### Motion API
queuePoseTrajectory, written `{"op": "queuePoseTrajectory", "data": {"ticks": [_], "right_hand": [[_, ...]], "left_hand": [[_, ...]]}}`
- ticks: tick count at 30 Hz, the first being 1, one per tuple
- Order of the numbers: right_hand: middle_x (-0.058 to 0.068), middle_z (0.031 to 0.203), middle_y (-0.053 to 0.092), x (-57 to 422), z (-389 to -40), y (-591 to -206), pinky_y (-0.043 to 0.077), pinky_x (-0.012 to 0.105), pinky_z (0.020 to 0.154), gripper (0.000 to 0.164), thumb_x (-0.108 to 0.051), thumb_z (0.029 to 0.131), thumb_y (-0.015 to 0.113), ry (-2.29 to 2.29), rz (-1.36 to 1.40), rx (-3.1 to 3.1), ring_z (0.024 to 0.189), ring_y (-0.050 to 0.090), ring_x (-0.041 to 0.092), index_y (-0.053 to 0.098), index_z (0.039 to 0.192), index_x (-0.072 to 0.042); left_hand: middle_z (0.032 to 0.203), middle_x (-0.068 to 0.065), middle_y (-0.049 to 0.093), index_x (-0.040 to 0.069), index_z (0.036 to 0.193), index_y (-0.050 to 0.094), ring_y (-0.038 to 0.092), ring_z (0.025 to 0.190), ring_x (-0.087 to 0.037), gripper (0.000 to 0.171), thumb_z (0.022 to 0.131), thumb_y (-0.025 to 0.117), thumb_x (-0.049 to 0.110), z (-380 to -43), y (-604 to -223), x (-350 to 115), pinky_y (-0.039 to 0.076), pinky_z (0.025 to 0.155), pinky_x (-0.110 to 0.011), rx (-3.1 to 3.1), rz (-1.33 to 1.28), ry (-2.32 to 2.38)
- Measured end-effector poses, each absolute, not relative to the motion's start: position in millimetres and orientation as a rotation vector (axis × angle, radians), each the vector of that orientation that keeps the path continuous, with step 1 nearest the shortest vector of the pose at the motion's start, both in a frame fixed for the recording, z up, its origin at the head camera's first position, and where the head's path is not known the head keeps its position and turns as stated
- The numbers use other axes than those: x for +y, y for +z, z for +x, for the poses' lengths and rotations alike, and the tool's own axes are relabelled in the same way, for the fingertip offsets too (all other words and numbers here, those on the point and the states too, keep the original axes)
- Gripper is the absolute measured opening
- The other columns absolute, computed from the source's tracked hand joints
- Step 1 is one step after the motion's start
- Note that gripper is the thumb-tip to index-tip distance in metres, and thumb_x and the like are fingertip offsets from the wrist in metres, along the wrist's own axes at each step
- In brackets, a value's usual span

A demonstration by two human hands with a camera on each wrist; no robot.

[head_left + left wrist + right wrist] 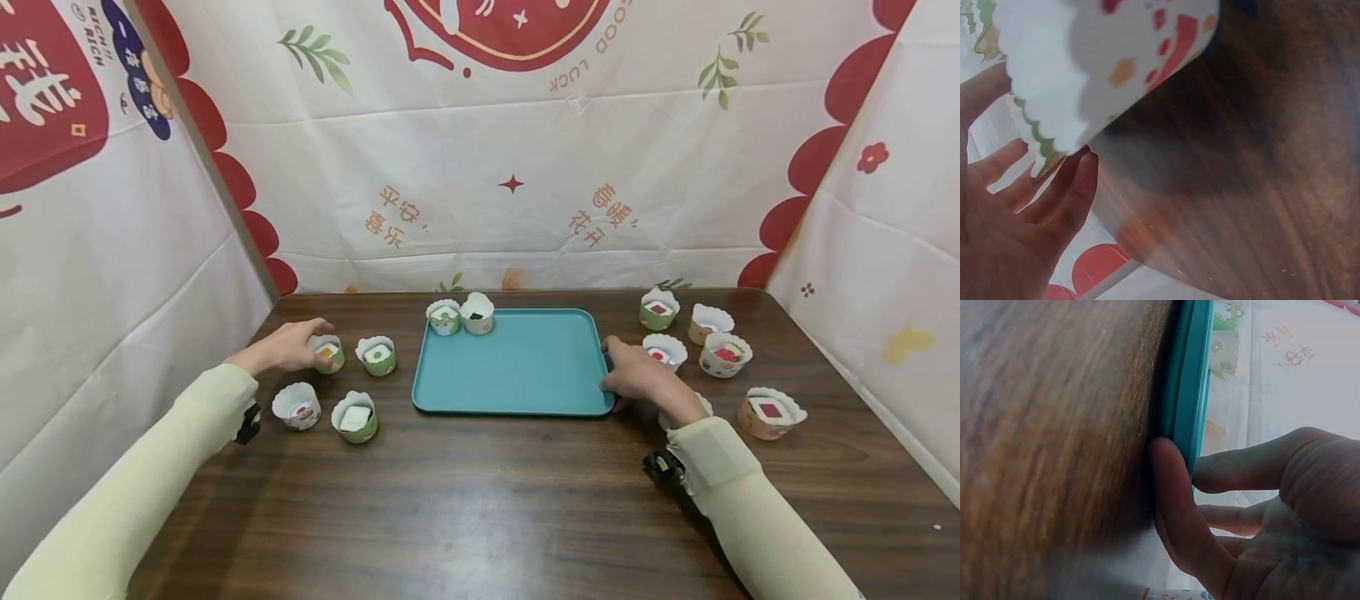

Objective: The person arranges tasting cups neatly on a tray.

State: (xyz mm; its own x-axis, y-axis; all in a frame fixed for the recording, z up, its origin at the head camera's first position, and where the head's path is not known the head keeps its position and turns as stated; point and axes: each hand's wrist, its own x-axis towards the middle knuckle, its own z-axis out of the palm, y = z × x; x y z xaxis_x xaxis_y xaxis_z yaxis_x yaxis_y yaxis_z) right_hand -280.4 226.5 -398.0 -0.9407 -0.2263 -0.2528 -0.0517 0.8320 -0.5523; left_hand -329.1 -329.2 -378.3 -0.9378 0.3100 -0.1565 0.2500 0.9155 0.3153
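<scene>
In the head view, my left hand (285, 346) has its thumb and fingers around a green paper baking cup (333, 357) with a white and orange piece inside. The left wrist view shows the fingers (1075, 194) at the scalloped green rim, partly hidden behind a nearer white cup (1054, 69). My right hand (641, 375) pinches the right edge of a teal tray (517, 367), thumb and fingers on either side of its rim (1194, 381) in the right wrist view. Two paper cups, one green (444, 320) and one white (477, 317), stand at the tray's back left corner.
Left of the tray are another green cup (377, 357), a cup with a white piece (356, 418) and a white cup (297, 407). Several filled cups, including a pink one (765, 417), surround the right hand. A printed cloth (510, 225) hangs behind the wooden table (450, 500).
</scene>
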Motion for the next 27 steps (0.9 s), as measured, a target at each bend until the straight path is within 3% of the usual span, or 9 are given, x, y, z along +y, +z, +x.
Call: {"op": "queuePoseTrajectory", "data": {"ticks": [11,18,27], "right_hand": [[0.046,0.132,0.049,225.6,-278.5,-395.3,0.063,0.033,0.055,0.066,-0.001,0.091,0.058,-0.803,-0.221,2.706,0.059,0.070,0.019,0.029,0.148,0.015],[0.046,0.132,0.049,226.2,-278.2,-396.6,0.063,0.033,0.055,0.066,-0.002,0.091,0.059,-0.798,-0.234,2.713,0.059,0.070,0.019,0.030,0.148,0.015],[0.046,0.132,0.048,225.7,-279.5,-397.2,0.063,0.034,0.055,0.067,-0.001,0.091,0.057,-0.828,-0.215,2.693,0.061,0.070,0.020,0.027,0.149,0.015]], "left_hand": [[0.147,-0.032,0.051,-0.001,0.144,0.047,0.054,0.127,-0.045,0.073,0.089,0.078,0.037,-325.2,-389.4,-332.8,0.048,0.105,-0.064,2.890,0.326,0.485],[0.136,-0.030,0.058,-0.001,0.141,0.048,0.058,0.118,-0.042,0.068,0.090,0.076,0.034,-325.1,-391.0,-331.6,0.051,0.098,-0.061,2.909,0.331,0.476],[0.142,-0.030,0.055,0.001,0.141,0.049,0.055,0.125,-0.045,0.064,0.091,0.074,0.032,-325.9,-393.4,-331.3,0.049,0.103,-0.063,2.924,0.313,0.503]]}}
